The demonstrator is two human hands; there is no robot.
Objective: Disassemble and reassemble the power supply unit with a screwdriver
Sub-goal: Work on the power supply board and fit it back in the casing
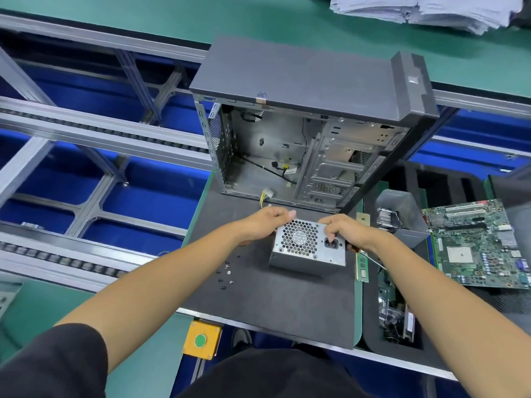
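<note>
Standing open on table (258, 311): computer case (301, 116). Just before it, power supply unit (309, 248), fan grille facing us. Our left hand (264, 224) grips its left side; right hand (343, 229) clasps top-right corner, screwdriver (370, 258) beneath. Loose screws (227, 272) left.

1. The power supply unit (309, 248) is sitting on the foam mat (275, 305), in front of the open computer case (301, 133).
2. The left hand (265, 224) and right hand (343, 229) are gripping its far corners.
3. Loose screws (227, 272) are lying on the mat, left of the unit.
4. A RAM stick (362, 267) is lying just right of it.
5. The motherboard (477, 244) is resting farther right.
</note>
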